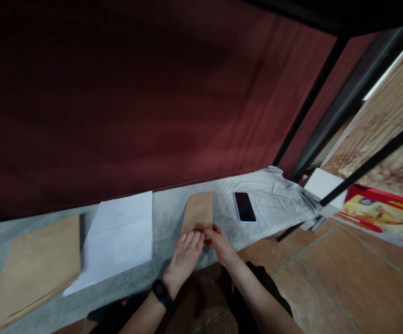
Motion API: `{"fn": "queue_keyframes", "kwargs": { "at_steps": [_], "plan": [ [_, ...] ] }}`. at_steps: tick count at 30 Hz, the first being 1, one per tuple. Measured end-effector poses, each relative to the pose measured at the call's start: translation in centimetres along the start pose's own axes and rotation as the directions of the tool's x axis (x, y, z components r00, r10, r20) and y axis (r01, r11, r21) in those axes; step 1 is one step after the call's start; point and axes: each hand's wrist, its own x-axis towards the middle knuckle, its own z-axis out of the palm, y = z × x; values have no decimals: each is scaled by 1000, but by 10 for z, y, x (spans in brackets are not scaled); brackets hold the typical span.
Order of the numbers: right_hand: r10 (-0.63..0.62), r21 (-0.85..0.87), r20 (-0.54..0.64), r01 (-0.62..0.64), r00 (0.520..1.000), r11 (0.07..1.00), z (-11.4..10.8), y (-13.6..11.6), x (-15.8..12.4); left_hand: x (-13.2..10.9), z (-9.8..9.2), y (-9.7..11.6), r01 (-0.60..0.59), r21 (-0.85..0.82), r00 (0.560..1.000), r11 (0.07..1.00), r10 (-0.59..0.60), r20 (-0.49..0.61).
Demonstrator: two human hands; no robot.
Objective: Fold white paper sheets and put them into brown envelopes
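Observation:
A narrow brown paper envelope [198, 211] lies on the grey cloth, its near end under my hands. My left hand [186, 253], with a black band on the wrist, rests flat on the near left part of the envelope, fingers stretched out. My right hand [218, 243] has its fingers curled and closed at the near right edge of the envelope, close to the left fingertips. A small dark reddish patch shows between the hands; I cannot make out what it is. The near edge of the envelope is partly hidden by my fingers.
White paper sheets [124, 236] lie to the left, with a stack of larger brown envelopes [43, 264] beyond them. A phone [245, 207] lies right of the hands on the grey cloth [278, 199]. Black metal bars [312, 99] and a red-yellow box [382, 215] stand at right.

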Motion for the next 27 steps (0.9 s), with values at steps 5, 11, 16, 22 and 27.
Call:
{"fn": "queue_keyframes", "kwargs": {
  "at_steps": [5, 11, 16, 22, 27],
  "plan": [
    [-31, -31, -89, 29, 996, 999, -22, -12, -1, 1, 6, 2, 90, -337, 984, 937, -136, -118],
    [5, -97, -1, -5, 1000, 995, -37, -23, -6, 15, 15, -15, 536, -844, 682, 21, -600, 418],
    [-82, -234, -10, 78, 997, 969, -46, -17, 3, 22, 18, -3, 532, -721, 631, -444, -360, 687],
    [-434, -701, -184, 192, 882, 687, -70, -16, 14, 56, 34, 10, 485, -790, 664, -374, -430, 611],
    [-654, -970, 31, 180, 756, 161, -79, -21, 10, 89, 45, 26, 479, -778, 657, -406, -422, 624]
  ]
}}
